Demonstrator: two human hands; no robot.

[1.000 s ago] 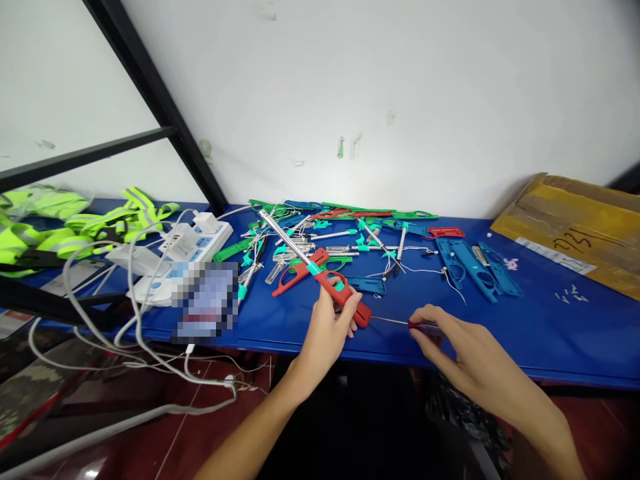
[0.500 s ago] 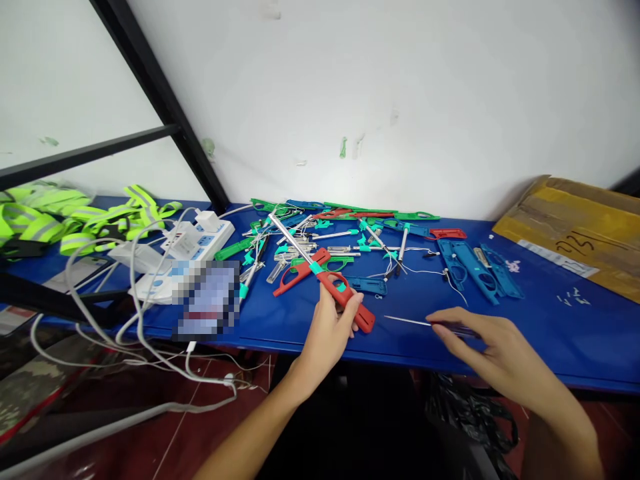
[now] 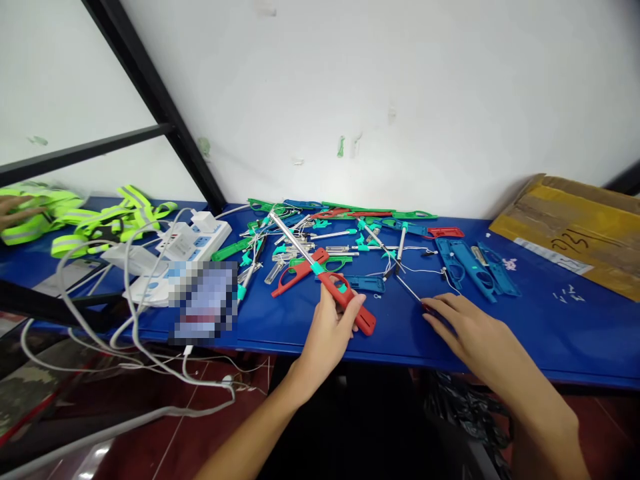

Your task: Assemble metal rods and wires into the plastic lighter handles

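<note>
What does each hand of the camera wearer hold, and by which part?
Left hand: red lighter, by its handle. Right hand: thin metal tool, by its handle.

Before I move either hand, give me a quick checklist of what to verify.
1. Left hand grips the red lighter: ok, fingers wrap its handle.
2. Right hand holds the thin-shafted tool: ok, pinched near the base of its shaft.
3. Tool apart from the lighter: ok, its shaft points away from the handle, toward the loose parts.
4. Space beyond the lighter free of loose pieces: not ok, a red half-shell and other parts lie there.
5. Other person's hand out of the way: ok, far left by the neon straps.
6. Lighter's casing fully closed: cannot tell, my view is partly blocked by fingers.
</note>
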